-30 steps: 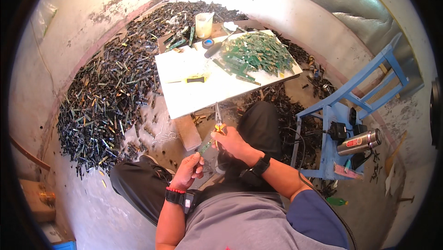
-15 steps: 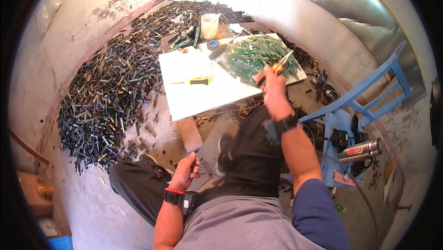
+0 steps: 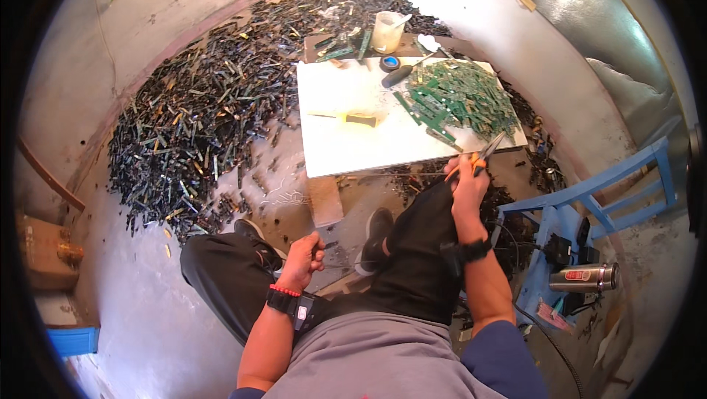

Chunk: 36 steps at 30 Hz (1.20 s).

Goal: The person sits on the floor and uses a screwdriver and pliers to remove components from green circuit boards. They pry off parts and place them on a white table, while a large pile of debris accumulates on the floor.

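My right hand (image 3: 468, 182) is wrapped round long-nose pliers (image 3: 487, 154) with orange and black handles, just off the near right edge of the white board (image 3: 353, 152). Their jaws point up toward a heap of green circuit board strips (image 3: 464, 97) on that board. Over my lap, my left hand (image 3: 303, 257) is closed, fingers curled together. A small dark sliver shows beside its fingertips; whether they hold it I cannot tell. A yellow and black screwdriver (image 3: 361, 120) lies on the board. Behind it are a dark-handled tool (image 3: 398, 77) and a blue and black roll (image 3: 389, 64).
A large mound of dark strips (image 3: 191, 134) covers the floor on the left. A cloudy plastic cup (image 3: 386, 35) stands behind the board. On the right, a blue chair (image 3: 545, 252) bears a steel flask (image 3: 582, 277) and black adapters (image 3: 557, 249). A cardboard box (image 3: 48, 252) sits far left.
My right hand has drawn back with the pliers, from over the green strips to the board's near edge. The view has turned, shifting the scene. My left hand stays closed over my lap.
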Motion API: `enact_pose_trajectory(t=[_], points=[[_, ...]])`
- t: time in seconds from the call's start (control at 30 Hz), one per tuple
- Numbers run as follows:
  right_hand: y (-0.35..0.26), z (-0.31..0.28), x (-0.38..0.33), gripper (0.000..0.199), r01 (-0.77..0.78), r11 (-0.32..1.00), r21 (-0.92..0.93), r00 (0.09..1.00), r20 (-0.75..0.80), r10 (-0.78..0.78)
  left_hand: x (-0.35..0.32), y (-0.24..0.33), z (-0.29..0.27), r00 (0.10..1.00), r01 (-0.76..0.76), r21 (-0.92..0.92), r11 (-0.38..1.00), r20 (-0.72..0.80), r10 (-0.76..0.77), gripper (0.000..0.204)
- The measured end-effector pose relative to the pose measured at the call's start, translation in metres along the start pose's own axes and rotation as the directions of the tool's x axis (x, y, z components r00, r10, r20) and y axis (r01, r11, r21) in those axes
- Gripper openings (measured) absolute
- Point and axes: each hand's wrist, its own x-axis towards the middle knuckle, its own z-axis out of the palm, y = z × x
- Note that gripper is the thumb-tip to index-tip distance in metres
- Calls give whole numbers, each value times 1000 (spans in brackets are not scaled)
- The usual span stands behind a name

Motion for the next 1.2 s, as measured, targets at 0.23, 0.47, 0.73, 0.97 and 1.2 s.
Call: enact_pose_trajectory(t=[0.23,0.47,0.73,0.97,1.2], points=[[15,23,-54,13,157,982,-106,962,243,-127,0,10,9,998,-34,-62,997,-46,31,33],[34,24,-60,10,262,935,-239,913,375,-160,-11,14,-7,989,-141,-133,981,-71,133,28],[41,26,-70,11,441,831,-338,775,611,-163,-54,63,-47,956,-258,-259,931,-209,207,30],[41,40,-77,16,625,657,-420,652,744,-145,-85,114,-110,934,-313,-445,839,17,357,30],[47,48,-90,20,651,585,-484,546,834,81,-84,150,-181,864,-503,-489,713,-281,417,27]])
